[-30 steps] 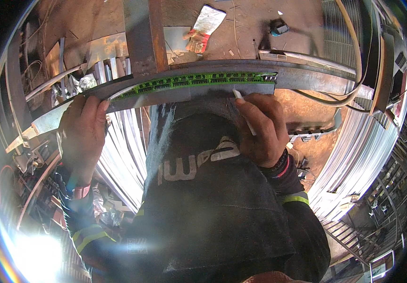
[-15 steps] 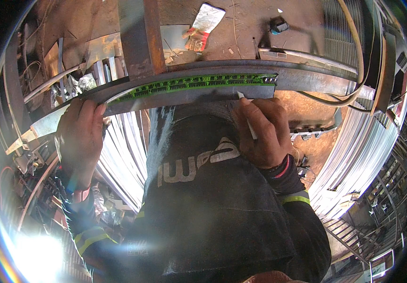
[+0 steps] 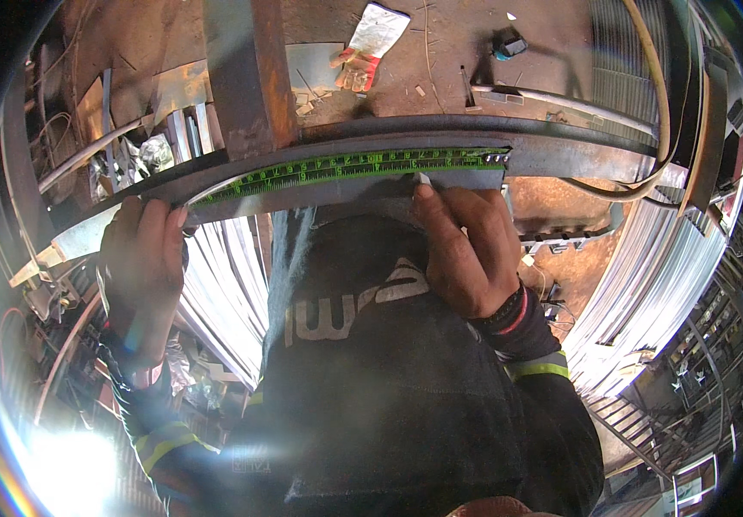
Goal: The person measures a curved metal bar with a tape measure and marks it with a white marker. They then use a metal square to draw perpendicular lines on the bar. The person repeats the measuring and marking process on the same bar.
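A green-and-black tape measure blade (image 3: 337, 167) lies stretched along the face of a dark steel beam (image 3: 371, 188), its end hook near the right end of that piece. My left hand (image 3: 140, 271) is closed at the blade's left end, fingers over the beam's near edge; whatever part of the tape sits in the palm is hidden. In a pinch, my right hand (image 3: 479, 246) holds a white chalk stick (image 3: 424, 178), its tip touching or just above the beam below the blade. Most of the stick is covered by the fingers.
An upright rusty steel post (image 3: 251, 77) rises beyond the beam. On the floor lie a work glove (image 3: 367, 47) and a small dark-and-teal object (image 3: 509, 45). Long light metal bars (image 3: 656, 284) are stacked at right, more at left (image 3: 225, 284). A cable (image 3: 652, 77) loops at right.
My right hand has shifted slightly left along the blade with the chalk, which is now more hidden by the fingers. The left hand stays at the tape; the view has shifted slightly.
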{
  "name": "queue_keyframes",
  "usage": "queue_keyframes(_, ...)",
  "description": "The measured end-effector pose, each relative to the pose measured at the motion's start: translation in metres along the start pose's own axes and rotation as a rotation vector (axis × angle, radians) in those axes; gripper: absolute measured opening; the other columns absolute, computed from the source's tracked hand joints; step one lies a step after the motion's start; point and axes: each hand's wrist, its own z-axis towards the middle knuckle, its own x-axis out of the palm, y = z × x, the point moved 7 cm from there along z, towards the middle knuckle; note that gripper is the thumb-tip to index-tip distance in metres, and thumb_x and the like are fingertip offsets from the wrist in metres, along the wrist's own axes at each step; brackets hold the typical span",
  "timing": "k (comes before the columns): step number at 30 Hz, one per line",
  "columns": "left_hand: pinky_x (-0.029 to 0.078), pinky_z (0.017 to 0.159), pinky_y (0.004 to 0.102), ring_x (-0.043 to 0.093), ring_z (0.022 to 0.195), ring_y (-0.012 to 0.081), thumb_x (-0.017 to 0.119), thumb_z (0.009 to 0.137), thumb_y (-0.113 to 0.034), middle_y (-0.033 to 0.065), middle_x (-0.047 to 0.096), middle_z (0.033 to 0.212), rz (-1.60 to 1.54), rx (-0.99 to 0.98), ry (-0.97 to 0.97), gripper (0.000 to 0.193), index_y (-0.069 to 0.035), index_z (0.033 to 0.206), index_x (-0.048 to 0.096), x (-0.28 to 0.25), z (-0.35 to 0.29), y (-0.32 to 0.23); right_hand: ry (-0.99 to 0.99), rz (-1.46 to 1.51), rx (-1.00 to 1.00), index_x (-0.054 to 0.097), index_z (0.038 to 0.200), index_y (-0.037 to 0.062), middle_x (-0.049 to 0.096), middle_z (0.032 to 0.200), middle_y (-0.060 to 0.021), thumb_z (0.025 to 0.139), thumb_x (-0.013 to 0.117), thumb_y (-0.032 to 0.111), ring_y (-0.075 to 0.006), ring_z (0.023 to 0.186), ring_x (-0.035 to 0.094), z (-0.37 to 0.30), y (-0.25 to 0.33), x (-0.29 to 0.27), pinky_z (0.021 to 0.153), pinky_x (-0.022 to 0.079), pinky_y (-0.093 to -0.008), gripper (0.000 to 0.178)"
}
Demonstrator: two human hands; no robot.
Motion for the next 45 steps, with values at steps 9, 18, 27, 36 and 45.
queue_keyframes(9,0.045,0.07,0.0531,0.057,0.082,0.0409,0.058,0.104,-0.024,0.0177,0.054,0.09,-0.031,0.003,-0.03,0.022,-0.004,0.095,0.055,-0.003,0.002,-0.002,0.04,-0.032,0.033,0.069,0.114,-0.0121,0.065,0.096,-0.0214,0.063,0.069,0.003,-0.0295,0.079,0.066,0.003,0.002,0.0,0.063,0.056,-0.036,0.053)
queue_keyframes(18,0.046,0.069,0.0526,0.059,0.082,0.0419,0.059,0.104,-0.023,0.0185,0.055,0.09,-0.024,0.046,-0.098,0.022,-0.004,0.094,0.056,-0.005,0.002,-0.004,-0.017,0.063,0.084,0.07,0.111,-0.01,0.065,0.096,-0.02,0.063,0.071,0.002,-0.0297,0.082,0.068,0.007,0.005,-0.018,0.064,0.056,-0.0368,0.05)
queue_keyframes(27,0.048,0.078,0.0542,0.059,0.092,0.0436,0.051,0.107,-0.024,0.0213,0.058,0.098,-0.043,-0.021,0.057,0.023,-0.003,0.101,0.057,0.001,0.002,0.003,0.012,-0.019,0.04,0.07,0.113,-0.0105,0.066,0.1,-0.0203,0.066,0.066,0.002,-0.0282,0.081,0.066,0.005,0.0,-0.004,0.065,0.056,-0.0354,0.049)
queue_keyframes(36,0.048,0.069,0.0519,0.06,0.081,0.0413,0.061,0.103,-0.022,0.0165,0.056,0.088,-0.054,0.018,-0.076,0.021,-0.004,0.092,0.056,-0.005,0.004,-0.003,0.055,0.16,0.134,0.07,0.109,-0.0041,0.065,0.093,-0.013,0.064,0.078,-0.005,-0.0256,0.077,0.065,0.018,0.009,-0.022,0.062,0.054,-0.0358,0.046)
queue_keyframes(45,0.05,0.077,0.051,0.064,0.088,0.042,0.062,0.104,-0.026,0.0193,0.063,0.096,-0.439,-0.005,-0.021,0.022,-0.005,0.107,0.058,-0.009,0.006,0.008,-0.235,0.225,0.124,0.065,0.112,0.0015,0.062,0.094,-0.0139,0.08,0.075,-0.002,-0.029,0.081,0.063,-0.012,0.012,-0.065,0.07,0.052,-0.0408,0.034)
